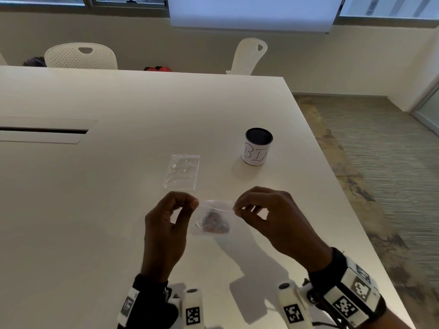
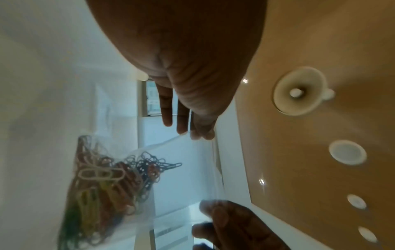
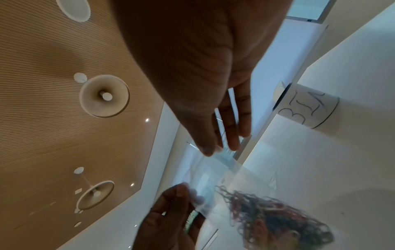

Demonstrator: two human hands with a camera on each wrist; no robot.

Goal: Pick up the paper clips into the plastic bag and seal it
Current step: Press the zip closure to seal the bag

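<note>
Centrally, the pale tabletop (image 1: 118,210) is filling most of the head view, with two white perforated chairs (image 1: 80,55) standing behind its far edge. Both hands are hovering above the near part of the tabletop. The left hand (image 1: 166,231) is pinching the left top corner of the plastic bag (image 1: 215,218) between thumb and curled fingers, while the right hand (image 1: 273,219) is pinching the right top corner in the same way, so the bag's mouth is being stretched between them. The plastic bag is hanging clear of the tabletop, between the two hands. Whether the mouth is fully closed cannot be told.

A cylindrical bin (image 1: 258,147), white-walled with a dark rim and a handwritten label, is standing upright on the tabletop, well beyond the right hand. A second clear bag (image 1: 181,172) is lying flat on the tabletop, just beyond the hands and to the left of the bin.

The paper clips (image 1: 213,223) are sitting inside the held plastic bag, bunched at its bottom. In the left wrist view the paper clips (image 2: 102,189) are showing as a many-coloured tangle, with one white clip (image 2: 101,173) lying across the top; in the right wrist view the same cluster (image 3: 275,219) is resting in the bag's lower corner.
</note>
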